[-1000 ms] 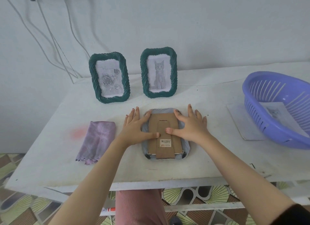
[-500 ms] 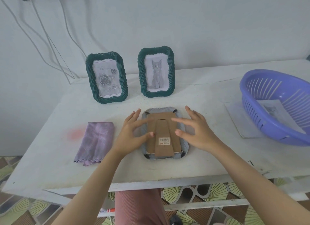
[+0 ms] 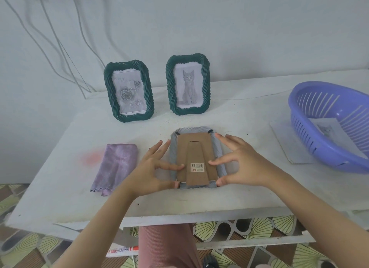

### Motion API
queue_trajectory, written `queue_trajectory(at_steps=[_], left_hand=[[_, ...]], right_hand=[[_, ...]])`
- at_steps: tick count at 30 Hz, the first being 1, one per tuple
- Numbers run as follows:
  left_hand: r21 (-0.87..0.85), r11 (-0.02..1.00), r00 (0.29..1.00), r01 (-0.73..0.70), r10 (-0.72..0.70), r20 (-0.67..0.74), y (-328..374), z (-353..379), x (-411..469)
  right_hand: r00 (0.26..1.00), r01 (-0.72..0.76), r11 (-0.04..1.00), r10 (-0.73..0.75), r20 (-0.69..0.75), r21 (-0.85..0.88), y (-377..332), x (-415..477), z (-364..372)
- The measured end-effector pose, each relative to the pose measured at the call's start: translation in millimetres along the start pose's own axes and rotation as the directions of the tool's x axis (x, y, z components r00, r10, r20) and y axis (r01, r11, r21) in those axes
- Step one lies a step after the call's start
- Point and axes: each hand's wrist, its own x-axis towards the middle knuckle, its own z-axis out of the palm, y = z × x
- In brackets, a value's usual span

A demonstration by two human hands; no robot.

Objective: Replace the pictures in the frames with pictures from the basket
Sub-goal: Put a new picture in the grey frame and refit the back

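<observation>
A grey picture frame (image 3: 196, 148) lies face down on the white table, its brown cardboard back and stand facing up. My left hand (image 3: 149, 171) is at its left side: the index fingertip touches the cardboard and the thumb sits at the lower left corner. My right hand (image 3: 241, 164) mirrors it, with the index tip on the cardboard and the thumb at the lower right corner. Two green frames stand at the back, one with a rose picture (image 3: 128, 92) and one with a cat picture (image 3: 187, 85). The purple basket (image 3: 311, 148) at the right holds a picture (image 3: 327, 128).
A folded purple cloth (image 3: 115, 164) lies left of my left hand. A sheet of paper (image 3: 285, 140) lies flat on the table, partly under the basket. The table's front edge (image 3: 179, 215) runs just below the face-down frame. Cables hang on the wall behind.
Both hands slid toward me along the frame's sides. The palms lifted off the cardboard, and the thumbs moved from the middle of the back to the lower corners.
</observation>
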Motion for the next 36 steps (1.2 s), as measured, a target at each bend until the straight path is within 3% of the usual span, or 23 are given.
queue_trajectory(at_steps=[11,17,22,28,36], left_hand=[[0.178,0.978,0.989,-0.107,0.123,-0.08,4,4,-2],[0.169,0.979,0.982,-0.115,0.138,-0.126,1,9,-2],[0.146,0.983,0.978,-0.109,0.132,-0.164,-1,13,-1],[0.101,0.991,0.983,-0.087,0.102,-0.155,-3,15,-3],[-0.024,0.999,0.991,-0.046,0.043,-0.128,1,17,-3]], right_hand=[[0.997,0.072,0.993,-0.073,-0.001,-0.094,-1,-3,1],[0.993,0.114,0.979,-0.118,-0.015,-0.167,1,-6,5],[0.992,0.109,0.987,-0.117,-0.057,-0.12,4,-10,13],[0.997,0.06,0.993,-0.054,0.064,-0.106,3,-2,-2],[0.991,0.133,0.966,-0.125,0.047,-0.224,-4,14,-7]])
